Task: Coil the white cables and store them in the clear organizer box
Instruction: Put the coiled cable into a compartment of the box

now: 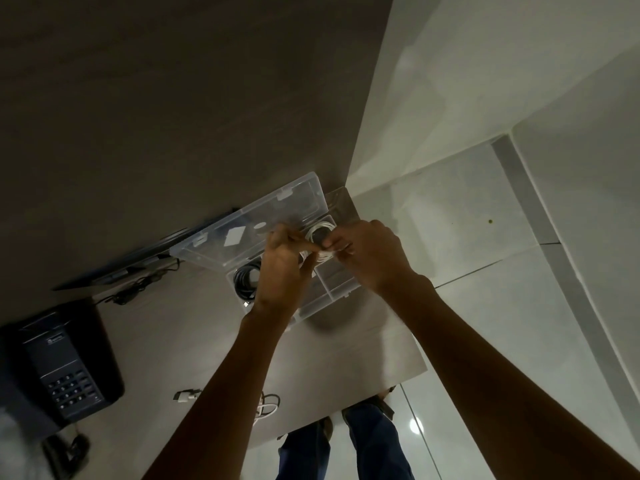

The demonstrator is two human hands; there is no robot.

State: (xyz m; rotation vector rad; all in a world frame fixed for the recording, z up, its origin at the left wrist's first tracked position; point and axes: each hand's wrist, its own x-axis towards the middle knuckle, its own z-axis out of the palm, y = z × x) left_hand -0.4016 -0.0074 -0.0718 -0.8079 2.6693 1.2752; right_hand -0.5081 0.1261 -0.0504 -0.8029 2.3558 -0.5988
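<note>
The clear organizer box (337,292) lies on the table with its lid (249,223) open and tipped back. Over the box, my left hand (282,268) and my right hand (370,254) both pinch a coiled white cable (320,255). Another coiled white cable (320,230) rests in the far right compartment. A coiled black cable (246,277) fills the left compartment. A loose white cable (266,408) lies near the table's front edge, partly hidden by my left forearm.
A black desk phone (60,365) sits at the left on the table (166,341). A dark flat device with black cords (138,285) lies behind it. A small white plug (185,396) lies near the front. Pale floor tiles are at the right.
</note>
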